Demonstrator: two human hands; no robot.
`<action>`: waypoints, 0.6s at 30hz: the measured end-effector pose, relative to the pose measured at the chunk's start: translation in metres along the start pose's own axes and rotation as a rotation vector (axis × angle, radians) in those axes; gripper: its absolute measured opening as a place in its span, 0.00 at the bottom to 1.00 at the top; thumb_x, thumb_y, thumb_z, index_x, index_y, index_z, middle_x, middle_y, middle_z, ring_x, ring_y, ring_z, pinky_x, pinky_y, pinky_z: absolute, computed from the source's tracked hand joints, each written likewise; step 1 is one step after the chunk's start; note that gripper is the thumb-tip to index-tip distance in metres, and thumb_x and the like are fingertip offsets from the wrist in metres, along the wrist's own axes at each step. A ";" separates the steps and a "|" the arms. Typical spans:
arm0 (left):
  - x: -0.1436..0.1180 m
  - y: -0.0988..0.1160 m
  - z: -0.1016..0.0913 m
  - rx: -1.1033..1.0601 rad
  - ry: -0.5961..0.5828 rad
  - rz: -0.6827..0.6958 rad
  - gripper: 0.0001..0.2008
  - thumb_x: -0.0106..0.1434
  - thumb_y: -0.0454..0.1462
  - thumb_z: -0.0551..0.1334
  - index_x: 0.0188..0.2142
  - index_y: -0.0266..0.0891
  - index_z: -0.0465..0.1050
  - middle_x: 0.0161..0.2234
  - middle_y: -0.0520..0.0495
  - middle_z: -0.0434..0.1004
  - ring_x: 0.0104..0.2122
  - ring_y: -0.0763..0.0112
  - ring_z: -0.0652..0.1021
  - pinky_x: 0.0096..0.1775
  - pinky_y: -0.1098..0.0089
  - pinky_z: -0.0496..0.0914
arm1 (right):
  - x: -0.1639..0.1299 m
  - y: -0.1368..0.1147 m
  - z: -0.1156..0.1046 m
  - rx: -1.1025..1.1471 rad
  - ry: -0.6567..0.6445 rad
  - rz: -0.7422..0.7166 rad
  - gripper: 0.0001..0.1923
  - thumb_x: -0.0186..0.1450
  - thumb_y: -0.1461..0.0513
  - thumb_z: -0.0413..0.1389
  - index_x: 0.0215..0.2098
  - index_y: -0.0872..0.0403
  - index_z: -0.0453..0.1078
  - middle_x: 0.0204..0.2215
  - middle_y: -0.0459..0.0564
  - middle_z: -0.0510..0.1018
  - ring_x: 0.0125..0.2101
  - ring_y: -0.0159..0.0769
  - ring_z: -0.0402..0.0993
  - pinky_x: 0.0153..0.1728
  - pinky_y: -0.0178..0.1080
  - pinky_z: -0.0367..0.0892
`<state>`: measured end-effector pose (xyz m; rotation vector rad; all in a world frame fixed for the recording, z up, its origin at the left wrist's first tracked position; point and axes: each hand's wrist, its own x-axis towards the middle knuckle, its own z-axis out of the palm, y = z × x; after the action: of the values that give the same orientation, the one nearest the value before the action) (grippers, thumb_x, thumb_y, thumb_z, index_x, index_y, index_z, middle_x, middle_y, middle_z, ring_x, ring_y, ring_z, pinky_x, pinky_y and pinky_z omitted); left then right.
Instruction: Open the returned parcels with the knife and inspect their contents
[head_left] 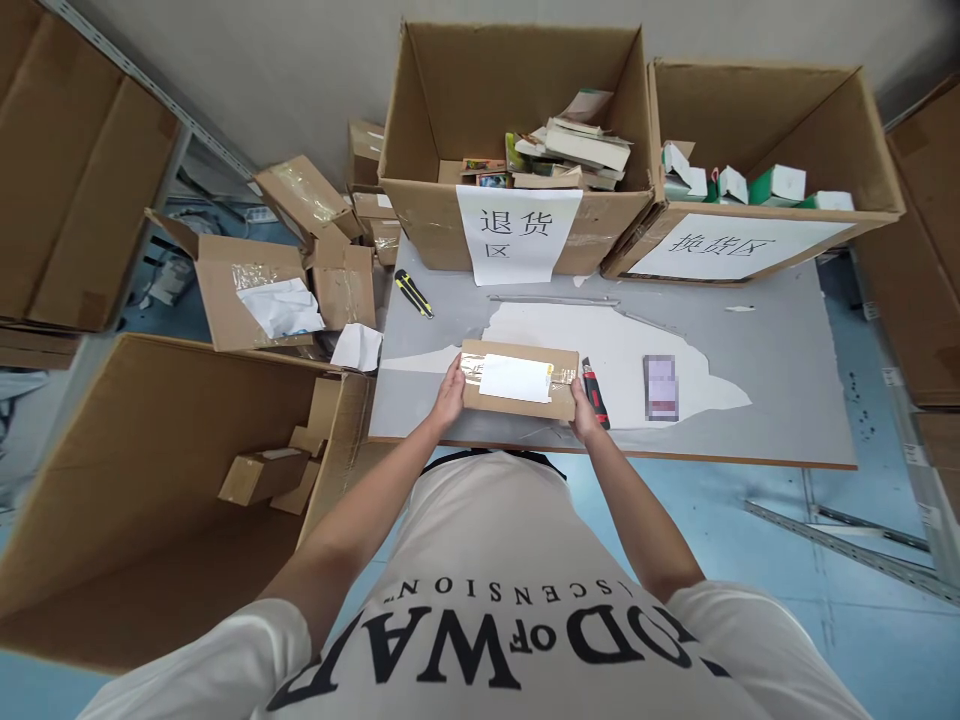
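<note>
Between my two hands I hold a small taped cardboard box (491,402) by its short ends, at the near edge of the table. A white label (516,378) covers much of its top face. My left hand (449,395) is closed around the left end. On the right end, my right hand (583,408) grips the corner, with its fingers partly hidden behind the box. Just beyond that hand lies a red and black utility knife (595,392). Farther right, a phone-sized item (661,388) with a blurred screen rests on the table.
A large carton (412,222) with books and another carton (866,210) with green-white boxes stand along the table's back. A yellow and black box cutter (413,293) lies at the left of the grey table (787,370). Opened boxes (255,262) and a deep carton (150,430) holding small parcels stand left.
</note>
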<state>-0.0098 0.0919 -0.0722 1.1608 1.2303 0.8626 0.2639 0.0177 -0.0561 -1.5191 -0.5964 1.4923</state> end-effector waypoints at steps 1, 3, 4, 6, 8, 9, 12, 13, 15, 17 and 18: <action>0.000 0.001 -0.001 -0.007 -0.008 0.002 0.36 0.64 0.58 0.50 0.64 0.41 0.55 0.65 0.45 0.55 0.65 0.59 0.57 0.64 0.62 0.52 | 0.000 0.001 -0.001 -0.003 -0.014 0.009 0.36 0.64 0.37 0.41 0.62 0.47 0.59 0.55 0.50 0.73 0.53 0.44 0.71 0.51 0.45 0.69; 0.000 0.002 -0.006 -0.042 -0.018 -0.017 0.35 0.64 0.58 0.50 0.64 0.41 0.57 0.66 0.46 0.54 0.66 0.59 0.55 0.65 0.62 0.50 | -0.002 0.004 -0.002 -0.010 -0.044 0.015 0.38 0.64 0.37 0.38 0.63 0.46 0.57 0.54 0.51 0.74 0.52 0.44 0.71 0.50 0.47 0.68; 0.000 0.001 -0.008 -0.071 -0.014 -0.039 0.35 0.65 0.58 0.50 0.64 0.41 0.57 0.66 0.46 0.54 0.66 0.59 0.54 0.65 0.61 0.50 | -0.003 0.005 -0.003 -0.013 -0.059 0.006 0.38 0.64 0.36 0.36 0.64 0.46 0.55 0.55 0.50 0.73 0.53 0.44 0.71 0.51 0.47 0.68; -0.003 -0.004 -0.015 -0.143 -0.001 -0.102 0.35 0.65 0.57 0.49 0.64 0.40 0.57 0.66 0.45 0.53 0.66 0.58 0.55 0.64 0.59 0.52 | -0.006 0.011 -0.007 -0.007 -0.079 -0.030 0.40 0.64 0.36 0.33 0.66 0.45 0.52 0.57 0.50 0.71 0.55 0.44 0.69 0.52 0.48 0.67; -0.008 -0.013 -0.022 -0.188 -0.004 -0.164 0.35 0.64 0.56 0.51 0.63 0.37 0.58 0.65 0.43 0.54 0.65 0.56 0.58 0.63 0.57 0.54 | -0.009 0.020 -0.013 0.000 -0.039 -0.063 0.40 0.63 0.36 0.34 0.66 0.45 0.51 0.60 0.50 0.67 0.57 0.45 0.66 0.53 0.50 0.65; -0.011 -0.019 -0.026 -0.186 -0.008 -0.185 0.35 0.62 0.54 0.54 0.63 0.36 0.59 0.65 0.41 0.56 0.64 0.55 0.59 0.63 0.56 0.55 | -0.011 0.026 -0.017 -0.009 0.010 -0.067 0.39 0.63 0.37 0.37 0.66 0.46 0.52 0.61 0.51 0.65 0.58 0.45 0.65 0.54 0.51 0.64; -0.020 -0.035 -0.035 -0.117 -0.019 -0.204 0.38 0.54 0.49 0.64 0.60 0.32 0.63 0.62 0.37 0.61 0.62 0.52 0.63 0.63 0.54 0.55 | -0.016 0.044 -0.027 -0.110 0.171 -0.067 0.38 0.60 0.43 0.51 0.64 0.49 0.56 0.62 0.53 0.63 0.60 0.46 0.62 0.57 0.51 0.61; -0.022 -0.039 -0.037 -0.090 -0.026 -0.195 0.39 0.50 0.47 0.67 0.59 0.32 0.64 0.61 0.36 0.62 0.62 0.51 0.63 0.63 0.54 0.55 | -0.017 0.049 -0.029 -0.153 0.176 -0.083 0.38 0.59 0.47 0.54 0.64 0.50 0.56 0.62 0.54 0.64 0.60 0.46 0.62 0.58 0.51 0.60; -0.026 -0.046 -0.037 -0.048 -0.061 -0.165 0.40 0.47 0.45 0.69 0.58 0.32 0.65 0.61 0.36 0.64 0.61 0.52 0.64 0.63 0.54 0.54 | -0.019 0.056 -0.031 -0.241 0.117 -0.139 0.38 0.56 0.53 0.58 0.63 0.50 0.57 0.60 0.54 0.66 0.59 0.46 0.64 0.58 0.50 0.60; -0.028 -0.049 -0.035 -0.007 -0.105 -0.131 0.37 0.49 0.45 0.68 0.57 0.33 0.67 0.59 0.38 0.67 0.60 0.52 0.65 0.62 0.54 0.56 | -0.019 0.060 -0.029 -0.335 0.051 -0.183 0.37 0.54 0.56 0.59 0.62 0.51 0.59 0.58 0.53 0.70 0.57 0.45 0.67 0.58 0.50 0.61; -0.029 -0.050 -0.033 0.015 -0.117 -0.118 0.34 0.50 0.46 0.68 0.56 0.33 0.69 0.58 0.38 0.69 0.60 0.52 0.66 0.62 0.54 0.57 | -0.019 0.060 -0.028 -0.382 0.046 -0.189 0.35 0.54 0.57 0.59 0.60 0.51 0.61 0.56 0.53 0.72 0.55 0.45 0.68 0.57 0.50 0.61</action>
<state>-0.0515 0.0593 -0.1118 1.1237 1.1984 0.6891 0.2729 -0.0340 -0.1007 -1.7230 -1.0131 1.2428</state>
